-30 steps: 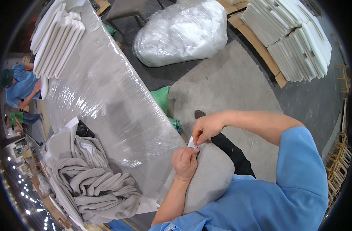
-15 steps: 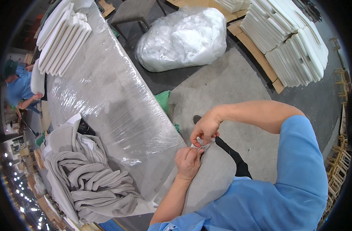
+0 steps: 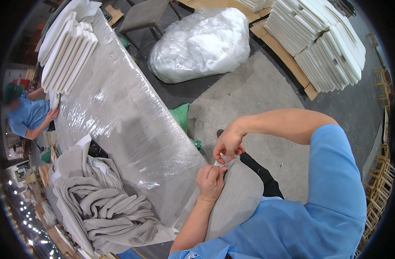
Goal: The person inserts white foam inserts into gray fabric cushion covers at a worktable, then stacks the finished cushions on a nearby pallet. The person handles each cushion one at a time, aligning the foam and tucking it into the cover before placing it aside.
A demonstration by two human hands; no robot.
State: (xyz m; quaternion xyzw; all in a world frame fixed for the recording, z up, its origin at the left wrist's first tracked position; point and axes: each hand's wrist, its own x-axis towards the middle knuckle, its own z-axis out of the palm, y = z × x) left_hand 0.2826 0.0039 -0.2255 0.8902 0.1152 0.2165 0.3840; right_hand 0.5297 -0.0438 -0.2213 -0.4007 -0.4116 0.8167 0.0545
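Observation:
A grey fabric cushion [image 3: 236, 203] rests against my body at the near edge of a plastic-wrapped table [image 3: 120, 116]. My left hand [image 3: 210, 182] pinches the cushion's top edge with its fingers closed. My right hand [image 3: 227, 144] comes in from the right and grips the same edge just above, where a bit of white filling [image 3: 219, 162] shows between the two hands. Both hands touch at the cushion's corner.
A heap of grey fabric covers [image 3: 107, 207] lies on the table at left. White foam slabs [image 3: 68, 47] lean at its far end, more [image 3: 322, 39] stacked on a pallet at right. A large clear bag of white stuffing [image 3: 197, 45] sits on the floor. A co-worker in blue [image 3: 29, 114] stands at far left.
Both hands have stayed at the cushion's corner, shifting slightly along its edge. The view has tilted a little.

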